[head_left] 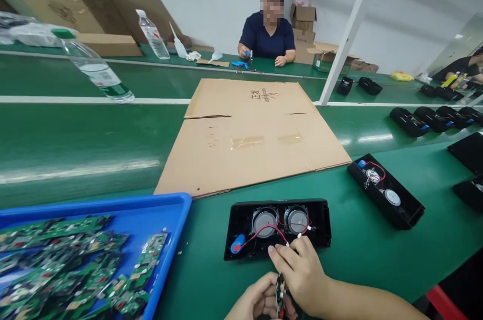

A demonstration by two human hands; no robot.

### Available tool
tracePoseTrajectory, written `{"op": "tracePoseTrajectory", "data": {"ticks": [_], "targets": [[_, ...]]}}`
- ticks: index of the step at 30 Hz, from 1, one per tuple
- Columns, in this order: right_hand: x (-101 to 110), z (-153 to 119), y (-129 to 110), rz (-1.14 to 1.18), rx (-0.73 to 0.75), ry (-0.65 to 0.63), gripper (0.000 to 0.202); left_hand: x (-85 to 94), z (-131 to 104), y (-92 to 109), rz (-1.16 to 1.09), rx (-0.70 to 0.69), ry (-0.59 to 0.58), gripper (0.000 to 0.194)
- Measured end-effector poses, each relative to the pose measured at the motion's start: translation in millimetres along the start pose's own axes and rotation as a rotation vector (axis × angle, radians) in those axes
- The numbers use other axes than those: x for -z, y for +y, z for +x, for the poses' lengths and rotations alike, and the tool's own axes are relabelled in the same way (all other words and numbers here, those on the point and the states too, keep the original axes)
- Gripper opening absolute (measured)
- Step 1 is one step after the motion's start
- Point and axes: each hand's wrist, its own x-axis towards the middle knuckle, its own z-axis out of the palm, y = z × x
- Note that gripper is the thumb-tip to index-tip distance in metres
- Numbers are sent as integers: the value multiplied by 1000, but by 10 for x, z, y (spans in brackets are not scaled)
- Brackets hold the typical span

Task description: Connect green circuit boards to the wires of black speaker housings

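At the bottom of the head view, my left hand is closed around a circuit board, seen nearly edge-on. My right hand is beside it, its fingers bent and closed at the near edge of a black speaker housing. What those fingers grip is hidden. Inside the housing sit two round speakers and a blue cylindrical battery. A red wire runs from the battery toward my right fingertips, where small white plugs show.
A blue tray of green circuit boards stands at left. Flat cardboard lies beyond the housing. Another open speaker housing rests at right, with several more behind. A metal post rises past the cardboard. A co-worker sits opposite.
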Motion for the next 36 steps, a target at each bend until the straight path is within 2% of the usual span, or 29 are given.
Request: {"op": "tracePoseTrajectory", "data": {"ticks": [2, 8, 13, 21, 27, 30, 33, 36], "targets": [[7, 3, 8, 5, 11, -11, 29, 20, 6, 16, 79, 5, 14, 47], [12, -11, 20, 10, 17, -29, 26, -86, -70, 175, 147, 10, 223, 30], [64, 46, 64, 86, -2, 2, 25, -134, -80, 237, 143, 13, 178, 25], [40, 85, 173, 143, -62, 134, 18, -96, -78, 141, 115, -35, 209, 39], [60, 125, 190, 230, -161, 40, 31, -92, -73, 130, 127, -65, 188, 39], [155, 240, 243, 240, -189, -14, 39, -88, -71, 142, 125, -82, 189, 35], [336, 340, 389, 222, -217, -3, 35, -56, -56, 148, 105, -61, 149, 38], [532, 375, 585, 185, -387, -46, 26, -27, -49, 155, 105, -14, 86, 43]]}}
